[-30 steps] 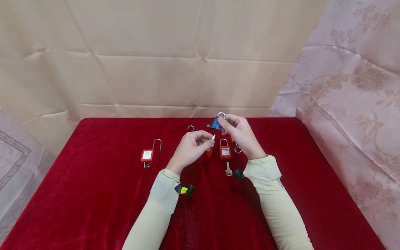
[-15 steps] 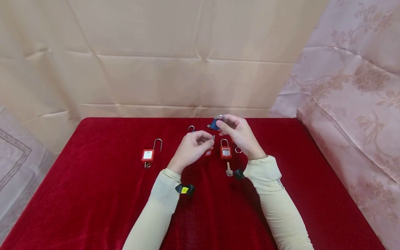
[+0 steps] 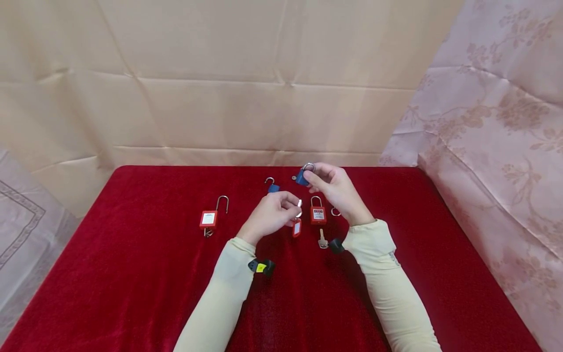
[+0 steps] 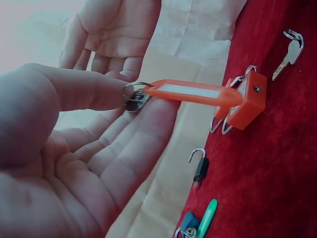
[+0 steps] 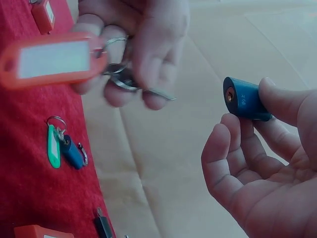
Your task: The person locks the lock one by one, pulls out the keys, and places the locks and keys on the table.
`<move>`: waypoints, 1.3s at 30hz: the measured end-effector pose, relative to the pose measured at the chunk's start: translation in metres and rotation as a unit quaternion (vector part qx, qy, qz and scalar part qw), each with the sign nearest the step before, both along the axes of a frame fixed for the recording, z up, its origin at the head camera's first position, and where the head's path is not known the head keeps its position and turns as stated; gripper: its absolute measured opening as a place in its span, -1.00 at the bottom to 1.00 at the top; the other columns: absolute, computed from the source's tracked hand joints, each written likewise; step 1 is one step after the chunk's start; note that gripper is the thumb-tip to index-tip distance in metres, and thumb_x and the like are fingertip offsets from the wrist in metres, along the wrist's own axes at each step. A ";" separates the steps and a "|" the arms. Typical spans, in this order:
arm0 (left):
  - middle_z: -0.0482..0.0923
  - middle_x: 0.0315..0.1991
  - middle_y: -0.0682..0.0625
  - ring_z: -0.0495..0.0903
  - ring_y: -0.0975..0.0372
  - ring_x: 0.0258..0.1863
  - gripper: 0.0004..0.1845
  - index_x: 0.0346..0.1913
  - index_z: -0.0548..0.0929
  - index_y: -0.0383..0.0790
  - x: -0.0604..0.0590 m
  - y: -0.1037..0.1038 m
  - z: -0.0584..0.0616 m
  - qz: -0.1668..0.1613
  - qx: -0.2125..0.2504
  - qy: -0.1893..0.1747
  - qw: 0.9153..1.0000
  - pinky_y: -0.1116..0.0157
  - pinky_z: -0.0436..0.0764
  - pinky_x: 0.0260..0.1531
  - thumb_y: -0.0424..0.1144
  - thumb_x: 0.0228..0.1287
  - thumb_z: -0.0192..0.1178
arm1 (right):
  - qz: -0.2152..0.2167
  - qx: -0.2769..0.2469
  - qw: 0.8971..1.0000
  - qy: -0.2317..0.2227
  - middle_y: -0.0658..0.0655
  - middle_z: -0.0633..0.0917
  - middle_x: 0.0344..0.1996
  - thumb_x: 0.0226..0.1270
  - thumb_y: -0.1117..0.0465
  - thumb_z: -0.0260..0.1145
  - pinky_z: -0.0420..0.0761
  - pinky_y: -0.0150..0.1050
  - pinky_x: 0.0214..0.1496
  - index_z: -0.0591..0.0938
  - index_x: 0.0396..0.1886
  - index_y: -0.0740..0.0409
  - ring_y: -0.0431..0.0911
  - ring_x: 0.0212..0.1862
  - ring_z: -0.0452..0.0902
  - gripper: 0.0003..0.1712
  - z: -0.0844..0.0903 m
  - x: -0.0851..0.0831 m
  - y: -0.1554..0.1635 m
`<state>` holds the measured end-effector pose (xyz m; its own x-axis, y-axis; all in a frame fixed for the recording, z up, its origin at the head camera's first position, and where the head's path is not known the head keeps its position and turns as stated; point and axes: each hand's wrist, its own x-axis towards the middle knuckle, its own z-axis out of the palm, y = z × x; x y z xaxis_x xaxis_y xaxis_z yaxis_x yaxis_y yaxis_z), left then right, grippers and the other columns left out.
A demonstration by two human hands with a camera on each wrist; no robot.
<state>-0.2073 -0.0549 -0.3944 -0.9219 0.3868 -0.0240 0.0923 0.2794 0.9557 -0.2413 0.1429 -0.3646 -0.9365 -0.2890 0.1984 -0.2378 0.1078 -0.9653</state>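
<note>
My right hand pinches a small blue padlock above the far middle of the red table. In the right wrist view the blue padlock sits between thumb and fingertips, its keyhole turned toward the left hand. My left hand pinches a key on a ring, with an orange tag hanging below it. Seen from the left wrist, thumb and forefinger hold the key ring and the orange tag sticks out sideways. A small gap separates key and padlock.
A red padlock lies under the hands, with a loose key before it and a key ring beside it. A long-shackled red padlock lies to the left. A second blue padlock lies behind the left hand.
The right hand has lowered the blue padlock slightly. The left hand has drawn back a little toward me, and the orange tag now hangs in plain view below it.
</note>
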 end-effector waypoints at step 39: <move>0.64 -0.48 0.10 0.52 0.22 -0.47 -0.91 -0.30 0.77 -0.17 -0.003 0.003 -0.035 0.000 -0.249 0.049 0.967 0.27 0.49 -0.41 -0.22 0.30 0.35 | 0.017 0.043 0.999 -0.020 0.11 0.72 -0.24 0.44 0.20 0.36 0.71 -0.17 -0.14 0.63 0.05 0.32 -0.08 -0.28 0.63 -0.68 -0.006 -0.005 0.000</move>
<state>-0.2105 -0.0523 -0.4299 -0.9294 0.3491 -0.1201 0.1751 0.7033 0.6890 -0.2459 0.1425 -0.3705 -0.9328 -0.3347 0.1337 -0.2037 0.1837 -0.9616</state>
